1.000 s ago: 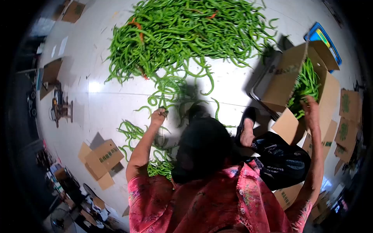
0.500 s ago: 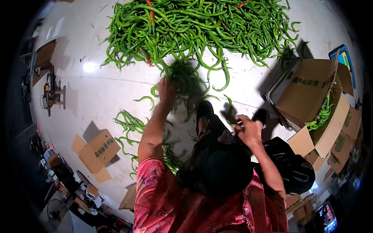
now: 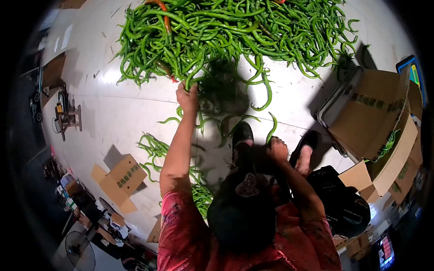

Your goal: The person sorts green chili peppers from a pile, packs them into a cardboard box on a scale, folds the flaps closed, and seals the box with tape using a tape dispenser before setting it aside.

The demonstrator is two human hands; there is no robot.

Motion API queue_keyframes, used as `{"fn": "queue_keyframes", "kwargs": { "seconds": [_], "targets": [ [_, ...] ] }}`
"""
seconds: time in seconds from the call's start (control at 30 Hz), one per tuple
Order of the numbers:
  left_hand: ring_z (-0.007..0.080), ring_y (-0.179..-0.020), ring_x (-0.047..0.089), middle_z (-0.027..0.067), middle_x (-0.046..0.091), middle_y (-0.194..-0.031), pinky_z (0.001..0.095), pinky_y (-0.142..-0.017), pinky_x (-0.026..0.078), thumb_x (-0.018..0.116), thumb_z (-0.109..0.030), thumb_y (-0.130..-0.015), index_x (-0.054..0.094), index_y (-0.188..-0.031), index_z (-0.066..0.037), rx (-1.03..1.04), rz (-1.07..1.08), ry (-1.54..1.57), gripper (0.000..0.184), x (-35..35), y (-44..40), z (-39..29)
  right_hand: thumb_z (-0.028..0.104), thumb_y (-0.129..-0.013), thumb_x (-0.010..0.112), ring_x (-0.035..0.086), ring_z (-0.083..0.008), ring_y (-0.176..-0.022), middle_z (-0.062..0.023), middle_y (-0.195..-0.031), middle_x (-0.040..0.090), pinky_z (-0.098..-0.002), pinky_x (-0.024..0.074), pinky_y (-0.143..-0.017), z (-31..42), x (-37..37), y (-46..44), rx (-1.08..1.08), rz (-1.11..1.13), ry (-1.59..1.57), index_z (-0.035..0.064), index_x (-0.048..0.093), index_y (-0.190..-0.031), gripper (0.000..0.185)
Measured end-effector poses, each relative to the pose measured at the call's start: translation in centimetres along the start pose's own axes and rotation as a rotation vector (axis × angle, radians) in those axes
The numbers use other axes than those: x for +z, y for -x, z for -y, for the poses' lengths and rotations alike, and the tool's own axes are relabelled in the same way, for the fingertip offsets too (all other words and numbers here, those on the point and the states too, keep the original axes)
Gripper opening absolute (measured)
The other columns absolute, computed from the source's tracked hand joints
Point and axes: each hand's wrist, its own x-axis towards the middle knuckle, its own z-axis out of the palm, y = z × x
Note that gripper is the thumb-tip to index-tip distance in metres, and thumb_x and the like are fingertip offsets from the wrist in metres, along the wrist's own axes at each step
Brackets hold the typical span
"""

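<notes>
At the front edge of a large heap of long green chili peppers (image 3: 217, 38), my left hand (image 3: 187, 96) is closed around the end of a curved green chili pepper (image 3: 195, 72). My right hand (image 3: 277, 149) is lower and to the right, above the floor near my feet. Its fingers are wrapped round another green chili pepper (image 3: 272, 125), which points up and away from me. A few red chili peppers (image 3: 167, 23) lie among the green ones. Shadow darkens the peppers to the right of my left hand.
Smaller groups of green chili peppers (image 3: 153, 147) lie on the pale floor (image 3: 122, 104) at left. An open carton (image 3: 366, 108) with peppers inside leans by a metal frame at right. A smaller carton (image 3: 120, 178) and a wooden stool (image 3: 68, 115) stand left.
My left hand has moved slightly forward to the heap's edge. My right hand has shifted a little left, its fingers now closed more tightly, and its pepper points upward. The view has shifted a little.
</notes>
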Motion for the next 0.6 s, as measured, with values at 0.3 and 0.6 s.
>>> {"fn": "queue_keyframes", "kwargs": {
  "seconds": [0.3, 0.6],
  "targets": [
    [0.0343, -0.081, 0.058, 0.0160, 0.060, -0.097, 0.0433, -0.068, 0.048, 0.057, -0.001, -0.085, 0.054, -0.105, -0.004, 0.645, 0.156, -0.060, 0.020, 1.3, 5.7, -5.7, 0.024, -0.097, 0.054, 0.055, -0.0134, -0.074, -0.0010, -0.089, 0.059, -0.0309, 0.0449, -0.062, 0.5, -5.8, -2.5, 0.341, -0.256, -1.228, 0.0064, 0.055, -0.113, 0.024],
    [0.0410, -0.098, 0.052, 0.0187, 0.051, -0.107, 0.0524, -0.083, 0.042, 0.062, -0.007, -0.083, 0.057, -0.107, -0.003, 0.339, 0.625, -0.288, 0.025, 8.9, 3.5, -12.5, 0.012, -0.078, 0.076, 0.058, -0.0133, -0.079, -0.0021, -0.085, 0.065, -0.0264, 0.0483, -0.074, 5.2, -11.0, -12.0, 0.348, -0.285, -1.101, 0.0028, 0.063, -0.105, 0.031]
  ]
}}
